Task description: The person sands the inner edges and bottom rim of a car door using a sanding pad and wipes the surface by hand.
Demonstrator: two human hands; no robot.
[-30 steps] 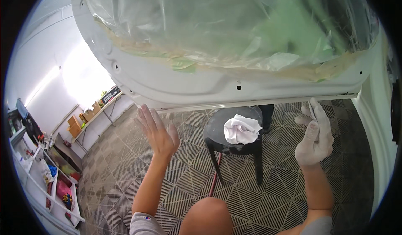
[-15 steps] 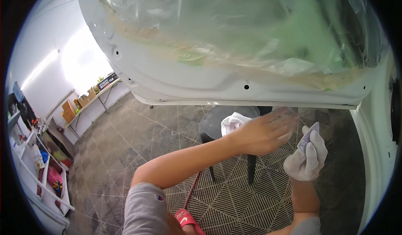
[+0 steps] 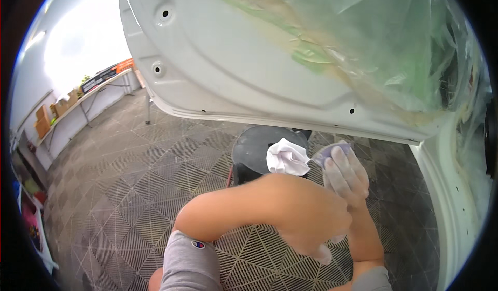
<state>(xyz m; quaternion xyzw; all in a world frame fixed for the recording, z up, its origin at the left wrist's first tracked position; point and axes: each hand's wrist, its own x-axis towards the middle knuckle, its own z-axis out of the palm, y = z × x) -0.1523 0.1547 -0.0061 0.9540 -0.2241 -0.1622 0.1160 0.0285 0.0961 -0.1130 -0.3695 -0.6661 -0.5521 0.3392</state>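
Observation:
My right hand (image 3: 347,179), whitish as if dusty or thinly gloved, is raised below the door's lower edge. Its fingers are closed on a purple sheet of sandpaper (image 3: 324,154). Across the right forearm passes my left hand (image 3: 314,215), bare and blurred, with its fingers mostly hidden; I cannot tell whether it holds anything. Above both hands spans a white car door panel (image 3: 249,78), partly covered by clear plastic film (image 3: 384,47) with tape along its edge. A crumpled white cloth (image 3: 287,157) lies on a black round stool (image 3: 249,148) beside the right hand.
The pale door frame (image 3: 433,187) curves down at the right. At the far left a long table (image 3: 106,83) carries boxes along the wall, and a shelf with mixed items (image 3: 33,213) stands nearer. Grey grated tiles make up the floor (image 3: 129,182).
The view has turned, and the door now slants down to the right. My left hand has dropped across my right forearm. The right hand with the sandpaper has turned and moved left, close to the cloth.

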